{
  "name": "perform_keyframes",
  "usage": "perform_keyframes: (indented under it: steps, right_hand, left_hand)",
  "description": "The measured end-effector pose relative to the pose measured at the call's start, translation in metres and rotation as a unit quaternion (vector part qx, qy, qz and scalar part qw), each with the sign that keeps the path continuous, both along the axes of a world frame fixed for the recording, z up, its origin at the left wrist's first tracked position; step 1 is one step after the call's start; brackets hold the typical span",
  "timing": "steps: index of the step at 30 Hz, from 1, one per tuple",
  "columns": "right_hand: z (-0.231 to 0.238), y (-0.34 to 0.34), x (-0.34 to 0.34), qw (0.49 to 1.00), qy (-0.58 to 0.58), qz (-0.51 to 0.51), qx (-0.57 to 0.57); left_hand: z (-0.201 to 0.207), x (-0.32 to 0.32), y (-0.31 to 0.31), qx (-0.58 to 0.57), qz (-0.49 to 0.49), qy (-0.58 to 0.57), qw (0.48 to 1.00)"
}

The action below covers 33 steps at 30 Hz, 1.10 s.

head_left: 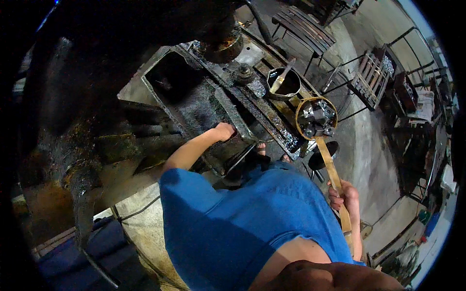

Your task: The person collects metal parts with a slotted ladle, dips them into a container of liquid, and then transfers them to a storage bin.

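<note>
My right hand [343,195] is closed round a long, flat, tan handle [332,167]. The handle runs up to a round, tan-rimmed container [297,115], and its lower end lies along my right forearm. Several shiny metal pieces [318,114] sit inside that container. My left hand [224,132] rests at the dark, grimy metal tray [196,109] of the machine, its fingers curled. What those fingers hold, if anything, is too small and dark to make out.
A dark pot [284,94] with a brush [282,77] in it stands beyond the round container. A dark, oily machine [82,145] fills the left side. Slatted metal stands [303,31] are at the back right. A dark round disc [324,155] lies near my right hand.
</note>
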State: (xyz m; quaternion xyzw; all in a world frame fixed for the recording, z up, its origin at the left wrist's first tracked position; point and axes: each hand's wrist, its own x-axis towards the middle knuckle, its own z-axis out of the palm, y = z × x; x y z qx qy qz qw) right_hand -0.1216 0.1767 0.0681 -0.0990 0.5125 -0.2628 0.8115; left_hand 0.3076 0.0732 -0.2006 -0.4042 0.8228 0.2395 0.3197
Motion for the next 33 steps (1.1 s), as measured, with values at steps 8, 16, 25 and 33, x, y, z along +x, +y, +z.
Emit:
perform_keyframes:
  steps: [8, 16, 25, 33]
  right_hand:
    - [0.003, 0.012, -0.003, 0.989, -0.115, -0.088, 0.025]
    - [-0.002, 0.015, -0.009, 0.978, -0.187, -0.093, 0.000]
    - [-0.001, 0.010, -0.017, 0.966, -0.245, -0.079, 0.022]
    - [0.022, 0.024, -0.028, 0.977, -0.205, -0.054, 0.013]
  left_hand:
    - [0.130, 0.024, -0.005, -0.361, 0.296, 0.212, 0.858]
    - [0.241, -0.135, 0.005, -0.301, 0.287, 0.514, 0.750]
    - [0.182, -0.238, -0.012, -0.437, 0.113, 0.401, 0.797]
    - [0.184, -0.242, -0.008, -0.459, 0.200, 0.356, 0.789]
